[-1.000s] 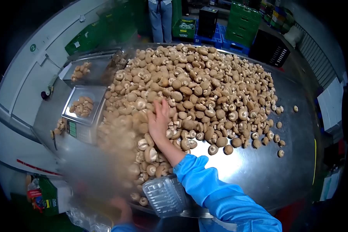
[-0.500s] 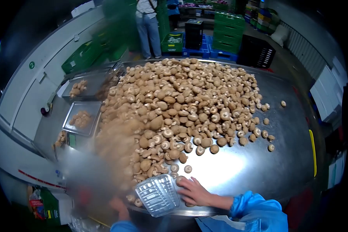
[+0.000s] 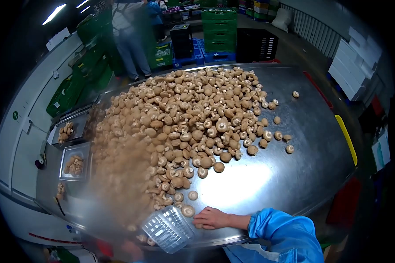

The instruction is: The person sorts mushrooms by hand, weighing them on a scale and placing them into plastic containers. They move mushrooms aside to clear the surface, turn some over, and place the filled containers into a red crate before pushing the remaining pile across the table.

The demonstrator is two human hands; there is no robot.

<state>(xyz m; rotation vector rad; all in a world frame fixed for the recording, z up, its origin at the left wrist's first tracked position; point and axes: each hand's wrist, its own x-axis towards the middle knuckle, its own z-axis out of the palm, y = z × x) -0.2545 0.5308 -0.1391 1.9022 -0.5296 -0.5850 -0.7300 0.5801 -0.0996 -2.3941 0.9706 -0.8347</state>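
A clear plastic tray (image 3: 169, 230) lies tilted at the table's near edge, beside the heap of brown mushrooms (image 3: 193, 118). My right hand (image 3: 211, 218) rests just right of the tray, its fingers curled over a mushroom (image 3: 199, 226) that shows only in part beneath them. Two loose mushrooms, one of them a pale-rimmed mushroom (image 3: 188, 211), sit just beyond the tray. My left hand (image 3: 132, 252) is at the lower edge, left of the tray; a smear on the lens blurs it and hides its fingers.
The metal table (image 3: 267, 193) carries the heap, with several stray mushrooms at its right. On the left stand a filled tray (image 3: 74, 162) and another group of mushrooms (image 3: 66, 131). Green crates (image 3: 219, 30), a black crate (image 3: 256, 44) and a person (image 3: 129, 39) are beyond the table.
The view has swung right. My right hand's fingers, spread out beside the tray before, are now curled in over a mushroom. The tray still lies by the near edge.
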